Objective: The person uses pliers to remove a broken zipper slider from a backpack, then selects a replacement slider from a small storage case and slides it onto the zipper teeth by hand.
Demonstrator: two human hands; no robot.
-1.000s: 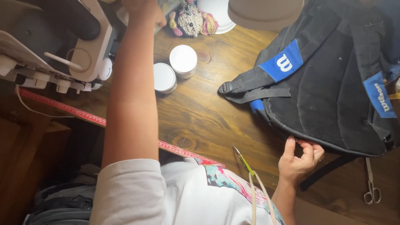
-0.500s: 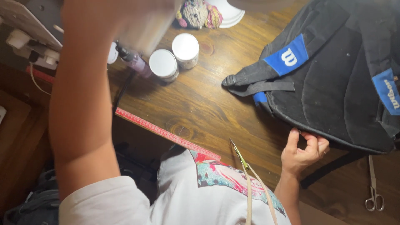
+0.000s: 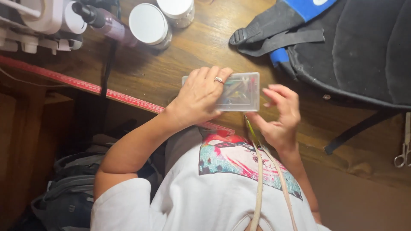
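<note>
I had the small clear plastic box (image 3: 239,92) lying flat on the wooden table (image 3: 141,70), close to its near edge and just in front of my chest. Its long axis ran left to right across the view, roughly parallel to the red measuring tape (image 3: 77,83) fixed along that edge. Coloured bits showed through the lid, though the view was too soft for me to say what they were.

My left hand (image 3: 200,97) lay on top of the box, palm down, fingers curled over its left half and far rim, covering that end and pinning it to the table. A ring sat on one finger. My right hand (image 3: 280,113) was beside the box's right short end, fingers spread and loosely bent, holding nothing; the fingertips were at or just off that end, and I could not tell whether they touched it.

So the box lay directly under the left fingers and to the left of the right ones, with the left hand plainly nearer.

Further off stood two white-lidded jars (image 3: 150,23) and a purple bottle (image 3: 109,23) on the far left, a black backpack (image 3: 355,51) well to the right, and small scissors (image 3: 403,143) at the right edge
</note>
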